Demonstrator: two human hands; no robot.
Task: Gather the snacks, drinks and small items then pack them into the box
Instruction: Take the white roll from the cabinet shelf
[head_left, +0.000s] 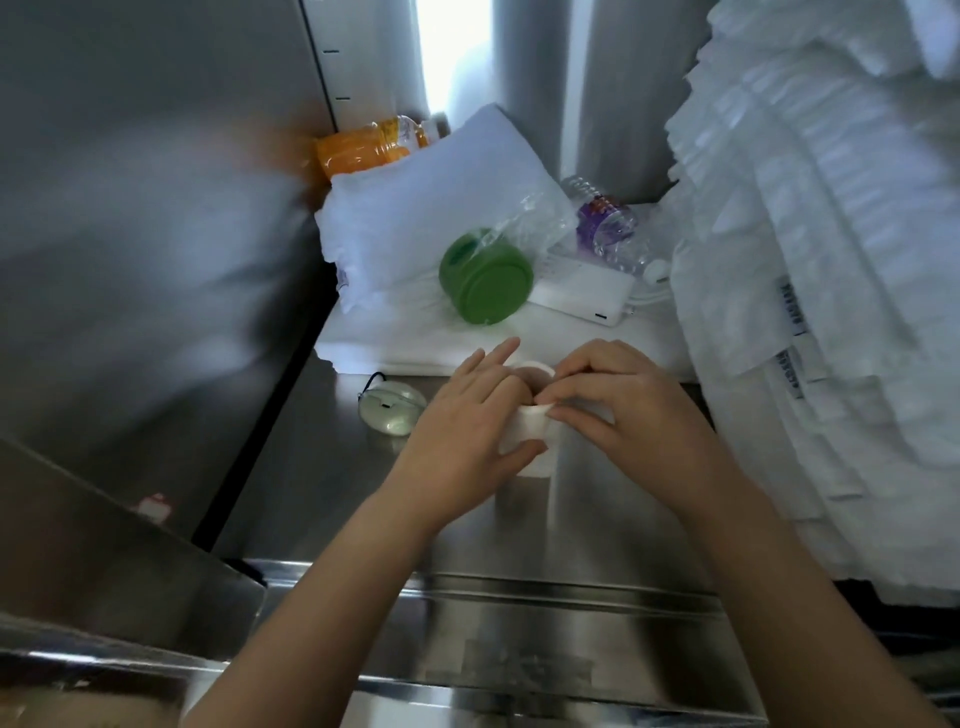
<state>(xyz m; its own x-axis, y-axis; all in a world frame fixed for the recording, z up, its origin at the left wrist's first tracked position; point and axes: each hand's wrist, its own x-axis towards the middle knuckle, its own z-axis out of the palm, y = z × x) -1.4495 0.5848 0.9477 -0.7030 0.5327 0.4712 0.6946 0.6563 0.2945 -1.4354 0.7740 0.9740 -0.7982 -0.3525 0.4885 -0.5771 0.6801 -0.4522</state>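
Because both hands meet on the same thing, the grip is easy to read: the left hand (467, 441) curls round the side of a small white cup (527, 427), thumb across its near wall, while the right hand (623, 405) pinches the near rim between thumb and fingertips. Neither hand holds anything else. The cup stands on the steel counter (322, 493), right at the edge of a flat white cloth (363, 343). Its long axis is roughly upright and its mouth opens upward. Both hands are on it, the left carrying most of the hold.

No box is plainly in view (a brownish edge in the bottom left corner may be one, but I cannot tell). So the next move probably brings the cup back toward the person, with the mouth kept up.

Other things to gather lie beyond the hands:
- A green jar (485, 278) lies on its side on the cloth.
- A clear bottle with a purple label (605, 228) lies just behind a white charger (582, 293).
- An orange drink bottle (358, 148) lies at the back, behind a folded towel (415, 208).
- A pale oval gadget with a cord (392, 408) sits just left of the left hand.

The purple label and the orange bottle's wrapper are too blurred to read. So are the small tags (787, 306) on the tall stack of white towels (831, 208) at the right.
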